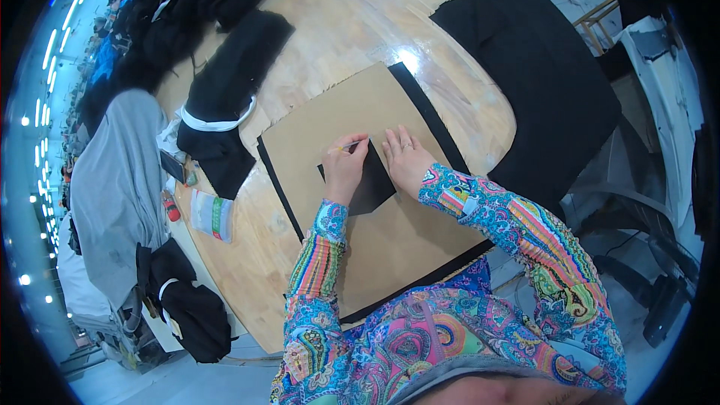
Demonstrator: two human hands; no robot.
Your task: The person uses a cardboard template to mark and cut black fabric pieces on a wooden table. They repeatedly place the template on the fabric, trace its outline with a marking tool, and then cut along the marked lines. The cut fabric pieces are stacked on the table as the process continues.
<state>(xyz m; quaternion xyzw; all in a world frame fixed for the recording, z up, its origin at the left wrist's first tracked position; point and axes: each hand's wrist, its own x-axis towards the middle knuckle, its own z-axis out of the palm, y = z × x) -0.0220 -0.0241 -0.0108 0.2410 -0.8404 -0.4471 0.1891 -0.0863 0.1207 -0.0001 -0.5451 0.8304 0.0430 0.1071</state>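
Observation:
A tan cardboard sheet (315, 116) lies over a larger piece of black fabric (427, 105), whose edges show around it. In the middle of the sheet is a black pocket-shaped patch (373, 191); I cannot tell whether it is a cut-out or a separate piece. My left hand (343, 172) is closed on a thin, pale pencil-like stick (350, 145), held at the patch's far edge. Just to the right of the patch, my right hand (409, 161) rests on the cardboard with its fingers stretched out.
Another large black fabric piece (525, 82) covers the table's right side. At left lie a folded black garment with a white band (225, 97), a small clear packet (211, 215) and a red object (172, 206). Grey cloth (120, 187) hangs beyond the wooden table's (240, 270) left edge.

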